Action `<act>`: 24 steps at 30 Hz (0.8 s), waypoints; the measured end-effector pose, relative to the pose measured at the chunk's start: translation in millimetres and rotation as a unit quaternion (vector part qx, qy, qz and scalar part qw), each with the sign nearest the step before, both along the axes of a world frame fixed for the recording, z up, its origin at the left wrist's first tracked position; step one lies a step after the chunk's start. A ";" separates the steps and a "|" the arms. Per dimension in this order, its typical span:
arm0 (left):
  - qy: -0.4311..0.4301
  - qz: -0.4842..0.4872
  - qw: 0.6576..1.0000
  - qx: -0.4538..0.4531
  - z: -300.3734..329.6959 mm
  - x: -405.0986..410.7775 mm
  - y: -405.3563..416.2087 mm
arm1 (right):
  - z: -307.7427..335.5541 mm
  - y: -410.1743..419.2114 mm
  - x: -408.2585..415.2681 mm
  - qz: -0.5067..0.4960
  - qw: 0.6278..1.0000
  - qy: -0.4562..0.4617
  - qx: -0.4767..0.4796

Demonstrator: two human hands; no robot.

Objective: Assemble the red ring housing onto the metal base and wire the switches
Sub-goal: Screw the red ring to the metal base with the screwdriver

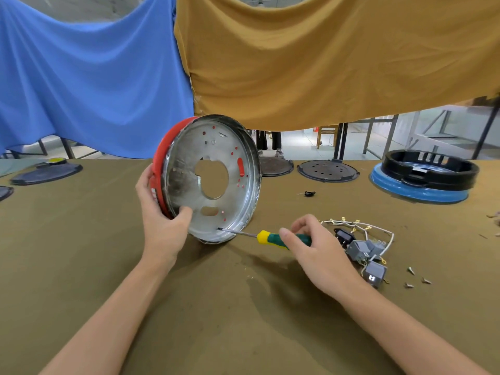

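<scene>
The table (81, 239) runs wide under an olive cloth, with bare cloth near and to the left. Along its far edge lie dark discs (327, 171) and, far right, a black ring (430, 169) on a blue one. Blue and tan cloths hang beyond that edge.

The base (213, 180), a shiny metal dish, stands on its rim at the middle of the table, tilted, its hollow facing right and near. The red ring (162, 163) sits around its back, on the left side.

The left hand (159, 212) grips this pair from the left, fingers curled behind the red ring, thumb pressed inside the base's lower rim. Its forearm comes up from the near left.

The right hand (316, 253) pinches a screwdriver (273, 237) by its green and yellow handle, held nearly level; the tip meets a hole low in the base. Its wrist is low over the cloth.

The switches (362, 250) and white wires (378, 228) lie in a heap just right of that hand, with loose screws (411, 270) near them.
</scene>
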State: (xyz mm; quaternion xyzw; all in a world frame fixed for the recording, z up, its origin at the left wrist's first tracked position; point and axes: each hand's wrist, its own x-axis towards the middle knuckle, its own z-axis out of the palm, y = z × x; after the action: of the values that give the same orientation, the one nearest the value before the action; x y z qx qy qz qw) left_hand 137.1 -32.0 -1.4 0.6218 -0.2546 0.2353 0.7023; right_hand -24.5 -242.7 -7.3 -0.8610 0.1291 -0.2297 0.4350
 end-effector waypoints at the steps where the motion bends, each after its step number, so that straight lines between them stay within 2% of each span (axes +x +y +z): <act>1: 0.005 0.002 1.000 -0.006 0.5 0.1 0.2 | 1.5 -1.5 0.0 0.015 1.000 -0.006 0.022; 3: 0.014 0.006 1.000 -0.017 1.0 -0.3 0.9 | 1.4 -4.1 -1.1 0.040 0.998 -0.017 0.040; 6: 0.016 0.008 1.000 -0.018 1.1 -0.1 0.6 | 1.4 -4.6 -1.7 0.036 0.999 -0.029 0.011; 9: 0.008 0.004 1.000 -0.010 0.8 -1.1 0.6 | 1.5 -6.5 -3.5 -0.006 0.999 -0.036 0.000; 13: 0.005 0.003 1.000 -0.004 0.3 0.0 1.7 | -0.7 -3.4 -3.7 -0.042 0.997 0.002 -0.058; 19: 0.019 0.015 1.000 -0.019 1.4 0.1 2.0 | 0.7 -0.4 -3.5 0.028 0.999 -0.001 -0.040; 24: 0.007 0.013 1.000 -0.016 1.3 0.0 2.0 | 3.8 -2.8 -6.6 0.010 1.000 -0.013 -0.022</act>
State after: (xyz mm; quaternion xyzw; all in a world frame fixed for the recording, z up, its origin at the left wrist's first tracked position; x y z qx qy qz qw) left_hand 137.0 -30.0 -0.1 0.6156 -0.2376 0.2441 0.7107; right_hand -31.0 -245.5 -3.5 -0.8685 0.1094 -0.2391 0.4202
